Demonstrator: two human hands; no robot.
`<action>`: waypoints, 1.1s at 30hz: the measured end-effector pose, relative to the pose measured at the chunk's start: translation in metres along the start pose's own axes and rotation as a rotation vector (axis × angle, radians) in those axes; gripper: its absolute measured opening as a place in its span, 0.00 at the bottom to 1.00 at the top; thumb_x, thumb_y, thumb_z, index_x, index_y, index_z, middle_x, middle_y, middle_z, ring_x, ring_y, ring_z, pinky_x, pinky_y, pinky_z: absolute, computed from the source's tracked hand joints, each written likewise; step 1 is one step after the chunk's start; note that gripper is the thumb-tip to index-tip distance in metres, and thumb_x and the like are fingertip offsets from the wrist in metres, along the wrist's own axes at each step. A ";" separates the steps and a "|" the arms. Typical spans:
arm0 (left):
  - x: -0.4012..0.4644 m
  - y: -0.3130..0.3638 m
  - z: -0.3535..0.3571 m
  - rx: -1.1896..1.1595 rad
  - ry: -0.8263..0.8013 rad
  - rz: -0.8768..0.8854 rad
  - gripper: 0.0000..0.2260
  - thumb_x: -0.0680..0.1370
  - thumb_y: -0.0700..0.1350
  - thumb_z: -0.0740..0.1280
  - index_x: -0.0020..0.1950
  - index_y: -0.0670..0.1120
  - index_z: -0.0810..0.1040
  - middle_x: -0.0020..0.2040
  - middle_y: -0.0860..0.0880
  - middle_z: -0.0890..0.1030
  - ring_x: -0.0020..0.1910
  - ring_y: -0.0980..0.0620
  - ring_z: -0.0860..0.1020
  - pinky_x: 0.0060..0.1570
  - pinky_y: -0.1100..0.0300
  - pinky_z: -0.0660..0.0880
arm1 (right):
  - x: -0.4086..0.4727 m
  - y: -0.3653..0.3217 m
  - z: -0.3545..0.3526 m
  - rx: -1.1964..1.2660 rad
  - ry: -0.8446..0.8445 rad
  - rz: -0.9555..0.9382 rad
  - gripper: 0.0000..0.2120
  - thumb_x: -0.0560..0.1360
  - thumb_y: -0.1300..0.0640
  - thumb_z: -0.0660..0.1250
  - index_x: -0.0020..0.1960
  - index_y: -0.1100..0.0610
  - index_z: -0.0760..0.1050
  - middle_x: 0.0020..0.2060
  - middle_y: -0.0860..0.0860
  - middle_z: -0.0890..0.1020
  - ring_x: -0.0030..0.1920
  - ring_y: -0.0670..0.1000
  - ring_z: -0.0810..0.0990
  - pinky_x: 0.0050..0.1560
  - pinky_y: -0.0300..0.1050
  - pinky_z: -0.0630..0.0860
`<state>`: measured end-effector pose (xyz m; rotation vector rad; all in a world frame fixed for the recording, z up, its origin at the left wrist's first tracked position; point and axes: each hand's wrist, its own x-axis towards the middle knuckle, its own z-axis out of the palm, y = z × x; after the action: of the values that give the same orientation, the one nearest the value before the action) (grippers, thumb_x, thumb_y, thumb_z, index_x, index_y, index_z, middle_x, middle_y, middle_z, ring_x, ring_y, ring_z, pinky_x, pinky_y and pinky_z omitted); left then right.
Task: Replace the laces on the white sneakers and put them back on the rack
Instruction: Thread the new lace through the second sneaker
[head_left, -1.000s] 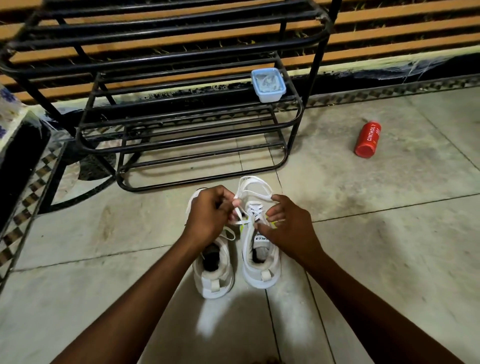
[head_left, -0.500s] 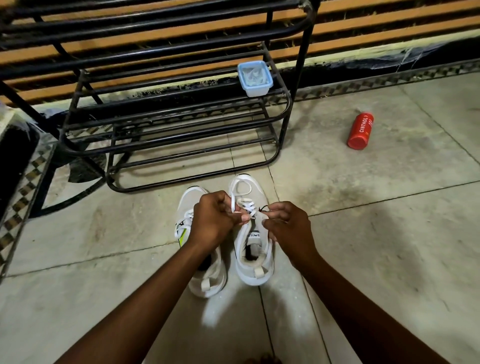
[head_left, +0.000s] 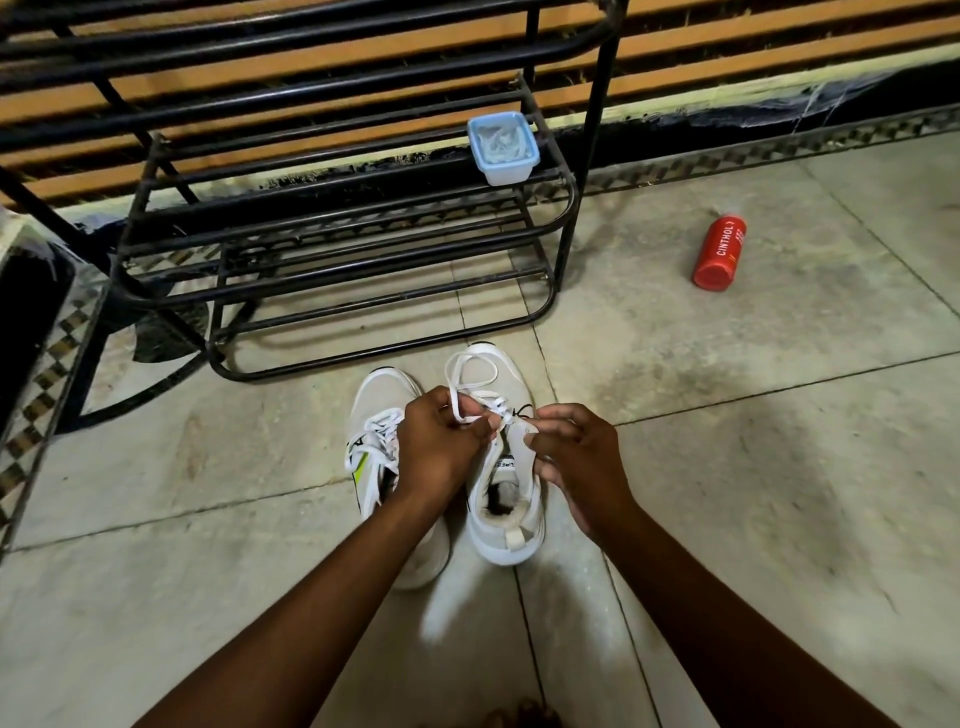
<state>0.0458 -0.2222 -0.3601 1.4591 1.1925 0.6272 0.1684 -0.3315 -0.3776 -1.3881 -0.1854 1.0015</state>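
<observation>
Two white sneakers stand side by side on the tiled floor, toes toward the black metal shoe rack (head_left: 332, 249). The left sneaker (head_left: 376, 415) is laced, with a yellow-green stripe on its side. Over the right sneaker (head_left: 506, 519) both hands work a white lace (head_left: 467, 379), whose loop lies across the toe. My left hand (head_left: 436, 447) pinches the lace above the eyelets. My right hand (head_left: 576, 457) pinches the lace end at the tongue's right side.
A small blue-rimmed plastic box (head_left: 501, 148) sits on the rack's middle shelf at the right end. A red bottle (head_left: 719, 252) lies on the floor to the right. A dark object and a patterned tile border run along the left edge.
The view has shifted, so rack and shoes sit differently in frame. The lace loop above the right sneaker has dropped lower onto the toe and both hands have closed in at the eyelets.
</observation>
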 end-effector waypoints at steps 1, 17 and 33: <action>0.000 0.000 0.000 -0.012 -0.001 -0.005 0.10 0.70 0.37 0.81 0.43 0.42 0.80 0.40 0.46 0.87 0.41 0.44 0.87 0.51 0.43 0.83 | 0.000 0.000 0.000 -0.010 -0.001 -0.004 0.13 0.73 0.72 0.71 0.55 0.62 0.78 0.47 0.58 0.87 0.48 0.53 0.85 0.45 0.49 0.81; 0.003 0.007 0.001 0.147 -0.089 0.083 0.06 0.73 0.40 0.80 0.43 0.46 0.83 0.35 0.48 0.86 0.31 0.53 0.83 0.35 0.60 0.78 | 0.001 0.002 -0.001 -0.096 0.005 -0.070 0.13 0.72 0.70 0.73 0.54 0.59 0.79 0.46 0.57 0.87 0.48 0.55 0.86 0.51 0.61 0.82; 0.000 0.006 0.007 0.553 -0.105 0.507 0.17 0.76 0.45 0.73 0.54 0.53 0.66 0.37 0.53 0.83 0.36 0.48 0.82 0.37 0.48 0.79 | 0.009 -0.002 -0.002 -0.185 -0.068 -0.138 0.07 0.74 0.65 0.72 0.52 0.61 0.81 0.45 0.56 0.87 0.49 0.56 0.87 0.49 0.64 0.84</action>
<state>0.0537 -0.2248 -0.3561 2.2739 0.9503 0.5668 0.1761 -0.3265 -0.3798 -1.4883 -0.4275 0.9351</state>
